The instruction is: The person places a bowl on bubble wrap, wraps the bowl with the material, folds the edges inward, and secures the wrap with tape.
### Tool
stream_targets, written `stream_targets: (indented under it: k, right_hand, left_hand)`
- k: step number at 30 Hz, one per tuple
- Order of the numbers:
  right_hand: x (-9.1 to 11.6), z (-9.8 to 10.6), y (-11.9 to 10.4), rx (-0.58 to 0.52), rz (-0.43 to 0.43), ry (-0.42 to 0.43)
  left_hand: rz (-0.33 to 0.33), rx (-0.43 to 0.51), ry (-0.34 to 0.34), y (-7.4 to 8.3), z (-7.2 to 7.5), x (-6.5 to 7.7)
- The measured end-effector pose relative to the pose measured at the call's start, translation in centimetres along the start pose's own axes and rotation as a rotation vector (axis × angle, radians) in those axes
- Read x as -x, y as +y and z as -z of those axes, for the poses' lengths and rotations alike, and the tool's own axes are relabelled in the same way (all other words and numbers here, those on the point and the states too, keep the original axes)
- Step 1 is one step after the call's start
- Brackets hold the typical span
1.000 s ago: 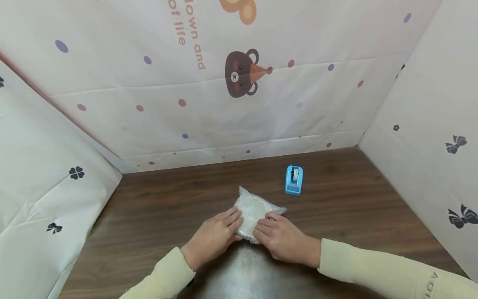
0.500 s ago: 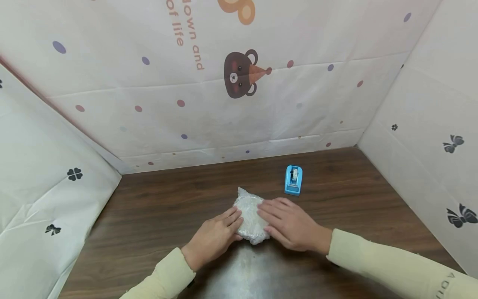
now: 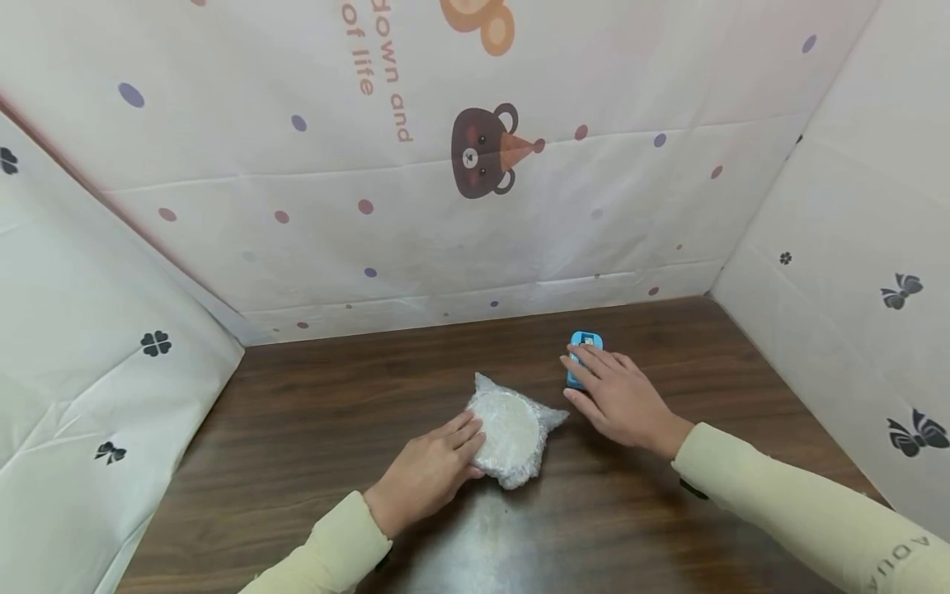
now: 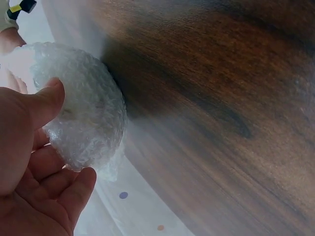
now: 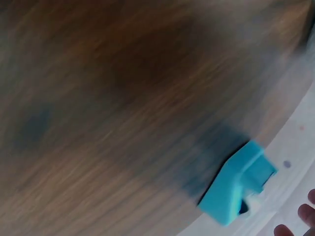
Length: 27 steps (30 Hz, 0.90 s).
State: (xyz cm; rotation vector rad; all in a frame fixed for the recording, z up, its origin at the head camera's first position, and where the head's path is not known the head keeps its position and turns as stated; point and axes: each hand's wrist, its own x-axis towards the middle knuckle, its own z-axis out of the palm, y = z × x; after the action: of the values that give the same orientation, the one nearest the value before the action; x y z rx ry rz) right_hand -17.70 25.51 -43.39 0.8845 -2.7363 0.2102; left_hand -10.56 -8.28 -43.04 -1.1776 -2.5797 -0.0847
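A round, pale object wrapped in bubble wrap (image 3: 512, 433) lies on the table, its wrap ends sticking out in pointed corners. My left hand (image 3: 426, 474) holds it on the left side; in the left wrist view the thumb and curled fingers lie on either side of the bubble-wrapped object (image 4: 91, 108). Over the light-blue tape dispenser (image 3: 576, 338) is my right hand (image 3: 627, 404), fingers extended and partly hiding it. The right wrist view has the tape dispenser (image 5: 226, 191) apart from the fingertips (image 5: 306, 214) at the lower right edge.
The brown wood-grain table (image 3: 334, 396) is bounded by a printed white sheet (image 3: 416, 231) at the back. White sheets with bow prints line the left and right sides.
My right hand has left the bubble-wrapped object and moved right and away from me, to over the tape dispenser. The left hand has stayed on the object.
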Motion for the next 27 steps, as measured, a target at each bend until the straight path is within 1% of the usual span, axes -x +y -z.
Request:
stream_targets:
  k: [5, 8, 15, 18, 24, 27]
  right_hand:
    - [0.2, -0.1, 1.3, 0.042, -0.067, -0.01]
    - [0.3, -0.3, 1.7, 0.047, -0.118, -0.018]
    - [0.2, -0.7, 2.6, -0.013, -0.25, -0.024]
    - [0.2, -0.7, 2.9, -0.083, -0.293, -0.051]
    - [-0.5, -0.7, 3.4, -0.336, -0.432, -0.105]
    - [-1.1, -0.6, 3.5, -0.419, -0.499, -0.125]
  left_hand:
    - [0.004, 0.005, -0.019, 0.1, 0.1, 0.1]
    - [0.008, 0.007, -0.035, 0.1, 0.1, 0.1]
    - [0.007, 0.006, -0.036, 0.1, 0.0, 0.2]
    - [0.004, 0.003, -0.034, 0.2, 0.0, 0.3]
    - [0.004, -0.005, -0.043, 0.2, 0.2, 0.3]
    - [0.004, -0.002, -0.048, 0.2, 0.2, 0.4]
